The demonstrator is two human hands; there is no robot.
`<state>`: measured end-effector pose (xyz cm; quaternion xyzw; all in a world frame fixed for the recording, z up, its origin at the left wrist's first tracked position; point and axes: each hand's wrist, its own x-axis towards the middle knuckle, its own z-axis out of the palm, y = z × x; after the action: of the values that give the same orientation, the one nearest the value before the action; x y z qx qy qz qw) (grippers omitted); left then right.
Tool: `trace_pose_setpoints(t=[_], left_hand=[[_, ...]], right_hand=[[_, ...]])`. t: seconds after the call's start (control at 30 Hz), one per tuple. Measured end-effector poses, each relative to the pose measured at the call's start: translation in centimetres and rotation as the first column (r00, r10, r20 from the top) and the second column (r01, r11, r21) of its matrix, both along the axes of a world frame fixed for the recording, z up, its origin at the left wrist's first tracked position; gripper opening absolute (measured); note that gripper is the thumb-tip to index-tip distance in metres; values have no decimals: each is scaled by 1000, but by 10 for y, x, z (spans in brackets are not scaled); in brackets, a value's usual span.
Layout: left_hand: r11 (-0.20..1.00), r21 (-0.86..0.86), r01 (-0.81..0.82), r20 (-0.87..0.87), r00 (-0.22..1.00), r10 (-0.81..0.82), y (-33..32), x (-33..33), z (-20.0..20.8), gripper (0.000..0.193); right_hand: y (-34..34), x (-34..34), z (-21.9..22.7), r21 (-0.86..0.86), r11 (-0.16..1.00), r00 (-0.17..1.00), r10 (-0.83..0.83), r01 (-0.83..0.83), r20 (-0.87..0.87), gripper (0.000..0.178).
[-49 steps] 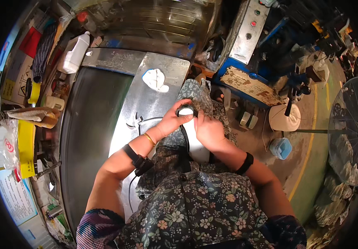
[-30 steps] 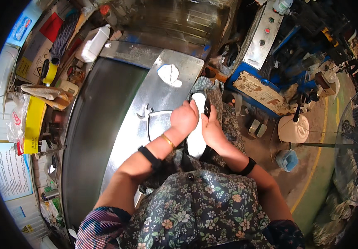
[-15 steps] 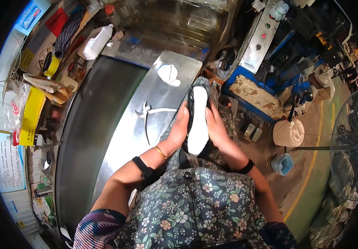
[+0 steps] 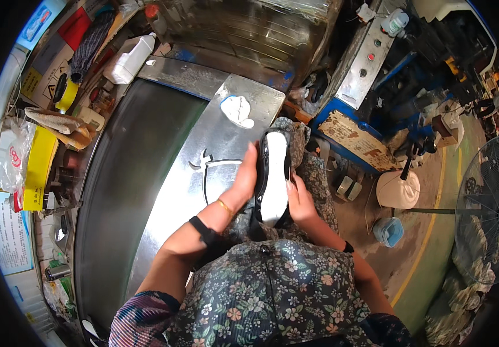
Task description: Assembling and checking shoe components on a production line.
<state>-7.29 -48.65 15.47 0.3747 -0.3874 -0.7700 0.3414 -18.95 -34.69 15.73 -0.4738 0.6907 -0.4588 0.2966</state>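
Note:
A shoe [image 4: 274, 179] with a black upper and a white sole lies sole up over my lap, its long side pointing away from me. My left hand [image 4: 245, 180] presses along its left side, closed against the upper. On the other side, my right hand [image 4: 300, 201] holds the near right edge with bent fingers. The underside of the upper is hidden. Left of my left hand, a pair of pincers [image 4: 205, 160] with spread handles rests on a shiny metal plate [image 4: 174, 191]. Farther back on that plate sits a small white item [image 4: 237, 111], its kind unclear.
A dark conveyor belt [image 4: 128, 185] runs along my left. Beyond it, a shelf carries a white jug [image 4: 131, 61] and a yellow tape roll [image 4: 67, 95]. At right stand a machine with a button panel [image 4: 365, 63], a pale bucket [image 4: 399, 188], a blue bin [image 4: 389, 231] and a fan [image 4: 487, 208].
My right hand has slid nearer along the shoe's right edge, and its fingers are more bent. The shoe has shifted slightly toward me. My left hand stays at its side.

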Motion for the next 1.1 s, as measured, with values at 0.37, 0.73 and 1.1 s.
trace_pose_setpoints(t=[0.37, 0.73, 1.1], left_hand=[[932, -283, 227, 416, 905, -94, -68, -27, -25, 43], [881, 474, -9, -299, 939, 171, -61, 35, 4, 25], [973, -216, 77, 170, 985, -40, -21, -3, 39, 45]], right_hand=[[-150, -33, 53, 351, 936, 882, 184, -23, -434, 47], [-81, -6, 16, 13, 986, 955, 159, -167, 250, 33], [6, -84, 105, 46, 995, 648, 20, -84, 762, 79]])
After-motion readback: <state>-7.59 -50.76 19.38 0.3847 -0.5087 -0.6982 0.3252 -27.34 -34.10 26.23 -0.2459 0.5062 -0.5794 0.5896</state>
